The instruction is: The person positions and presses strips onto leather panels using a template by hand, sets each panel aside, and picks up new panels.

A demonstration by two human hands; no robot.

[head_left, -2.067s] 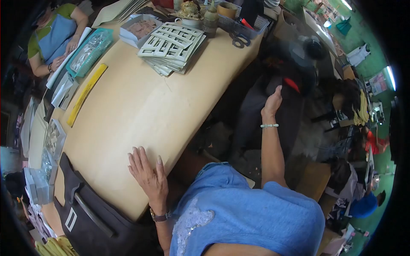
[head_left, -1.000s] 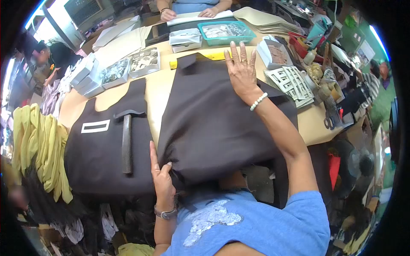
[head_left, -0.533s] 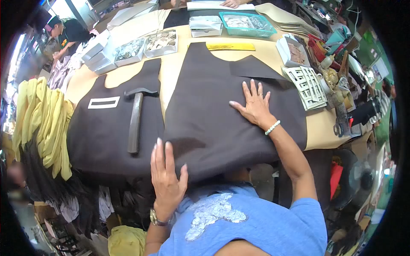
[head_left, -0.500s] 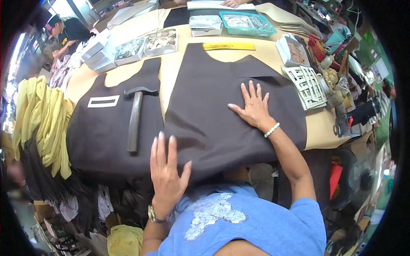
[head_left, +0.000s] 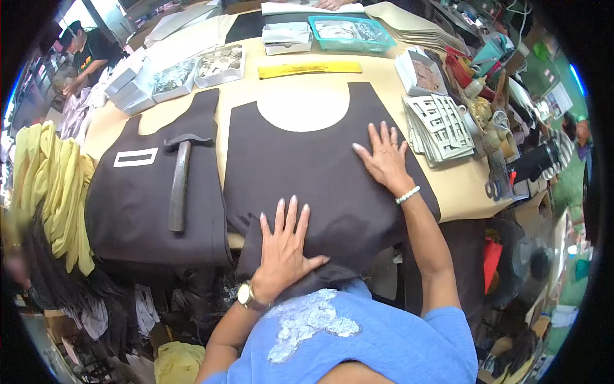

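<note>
A dark garment piece [head_left: 307, 173] with a rounded neckline cut-out lies fairly flat on the table in front of me. My left hand [head_left: 284, 240] rests on its lower left part, fingers stretched out. Higher up, near its right edge, my right hand [head_left: 386, 160] lies flat with the fingers spread. Both palms touch the cloth and neither holds anything. To the left is a second dark garment piece [head_left: 128, 198], with a hammer [head_left: 181, 185] and a white rectangular frame [head_left: 135, 157] on top. Beyond the neckline lies a yellow strip [head_left: 310, 70].
Boxes of small parts [head_left: 220, 64] and a teal basket [head_left: 352, 33] stand along the back. White cut-out templates [head_left: 438, 128] are stacked at the right, near scissors [head_left: 491, 189]. Yellow cloth [head_left: 54, 192] hangs at the left edge. Another person [head_left: 86, 57] is at the far left.
The garment piece has come toward me and flattened, its neckline now showing below the yellow strip. My left hand has moved right onto the cloth; the right hand stays on its right side.
</note>
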